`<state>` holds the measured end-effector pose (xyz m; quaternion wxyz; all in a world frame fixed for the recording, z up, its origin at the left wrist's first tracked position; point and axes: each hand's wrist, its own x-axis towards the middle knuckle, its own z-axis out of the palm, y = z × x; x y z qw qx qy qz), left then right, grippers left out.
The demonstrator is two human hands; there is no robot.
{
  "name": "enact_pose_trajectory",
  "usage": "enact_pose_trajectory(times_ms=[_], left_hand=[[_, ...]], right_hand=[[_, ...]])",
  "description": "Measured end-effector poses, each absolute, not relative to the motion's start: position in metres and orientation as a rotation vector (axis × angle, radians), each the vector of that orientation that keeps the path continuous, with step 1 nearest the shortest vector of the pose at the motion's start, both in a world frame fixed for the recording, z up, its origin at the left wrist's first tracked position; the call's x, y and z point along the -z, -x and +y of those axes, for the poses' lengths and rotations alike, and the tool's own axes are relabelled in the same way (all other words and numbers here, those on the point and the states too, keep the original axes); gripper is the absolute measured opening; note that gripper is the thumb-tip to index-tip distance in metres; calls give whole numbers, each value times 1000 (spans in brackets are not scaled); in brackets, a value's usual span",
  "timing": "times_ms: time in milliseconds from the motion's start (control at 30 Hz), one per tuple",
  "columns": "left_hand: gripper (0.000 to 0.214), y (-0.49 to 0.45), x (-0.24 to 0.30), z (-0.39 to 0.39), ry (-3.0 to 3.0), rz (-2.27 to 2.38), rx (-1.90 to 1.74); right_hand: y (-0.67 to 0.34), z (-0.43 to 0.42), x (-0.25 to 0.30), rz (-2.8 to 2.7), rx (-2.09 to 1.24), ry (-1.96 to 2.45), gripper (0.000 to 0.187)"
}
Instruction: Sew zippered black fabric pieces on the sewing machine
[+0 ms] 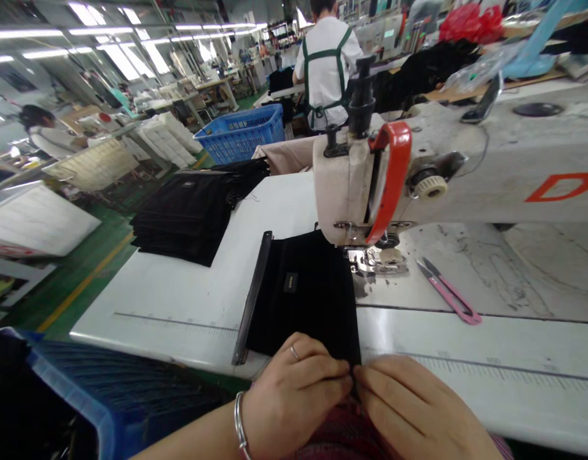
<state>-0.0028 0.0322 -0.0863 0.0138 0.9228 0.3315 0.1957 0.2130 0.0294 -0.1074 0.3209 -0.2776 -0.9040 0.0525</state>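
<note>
A black fabric piece [313,313] with a small sewn label lies on the white table, its far right edge under the presser foot [365,260] of the sewing machine [342,191]. Along the left side of the fabric runs a dark straight bar [253,297]. My left hand [298,390], wearing a ring and a bangle, pinches the near edge of the fabric. Close beside it, my right hand [409,402] pinches the same edge near the fabric's right corner. Both sets of fingertips nearly meet, and the cloth between them is mostly hidden.
Pink-handled thread snips [450,291] lie right of the needle area. A stack of black fabric pieces [188,211] rests at the table's far left. Blue baskets stand at the lower left [107,409] and behind the table [246,134]. A person in a green apron [325,70] stands beyond.
</note>
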Motion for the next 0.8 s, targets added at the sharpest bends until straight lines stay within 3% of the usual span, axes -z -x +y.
enact_pose_trajectory(times_ms=[600, 800], left_hand=[[18, 4, 76, 105, -2820, 713, -612], [18, 5, 74, 130, -2881, 681, -657]], right_hand=[[-224, 75, 96, -2494, -206, 858, 34], [-223, 102, 82, -2499, -319, 925, 24]])
